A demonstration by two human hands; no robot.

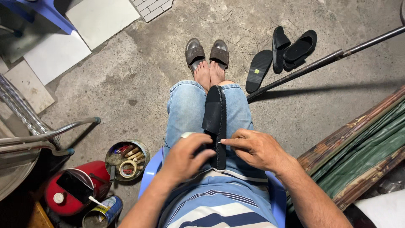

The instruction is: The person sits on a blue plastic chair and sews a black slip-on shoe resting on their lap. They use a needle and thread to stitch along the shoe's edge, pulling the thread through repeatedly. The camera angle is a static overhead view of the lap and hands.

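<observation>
Two hands [219, 152] hold a black shoe [216, 122] above concrete floor [139, 71].

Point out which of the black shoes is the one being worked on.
The black shoe lying along the lap, gripped by the left hand and right hand. The other black sandals lie untouched on the concrete floor.
</observation>
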